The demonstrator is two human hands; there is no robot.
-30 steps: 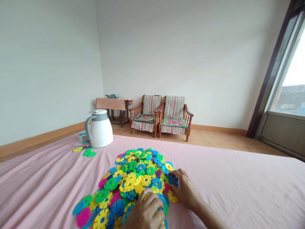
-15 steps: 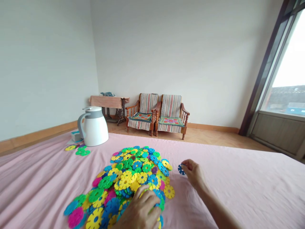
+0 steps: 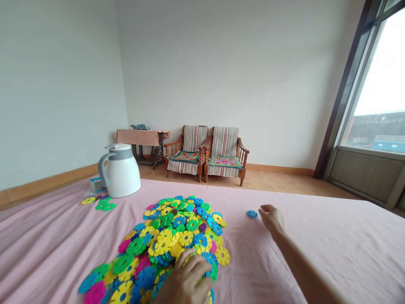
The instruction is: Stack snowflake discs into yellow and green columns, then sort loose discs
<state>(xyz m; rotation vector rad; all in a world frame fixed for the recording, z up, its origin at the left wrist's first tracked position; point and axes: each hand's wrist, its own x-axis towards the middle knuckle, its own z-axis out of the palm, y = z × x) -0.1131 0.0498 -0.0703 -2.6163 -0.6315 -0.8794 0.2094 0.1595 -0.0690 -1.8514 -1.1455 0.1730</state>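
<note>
A heap of flat plastic flower discs in yellow, green, blue and pink lies on the pink cloth. My left hand rests on the near edge of the heap, its fingers curled down over some discs. My right hand is stretched out to the right of the heap, fingers loosely bent and holding nothing. A single blue disc lies on the cloth just left of its fingertips, apart from the heap.
A white jug stands at the far left of the cloth, with a small box and a few loose discs beside it. Two wooden armchairs and a small table stand by the far wall. A window is on the right.
My right hand took a blue disc out of the heap, carried it to the right and let it go on the cloth. My left hand stayed on the heap.
</note>
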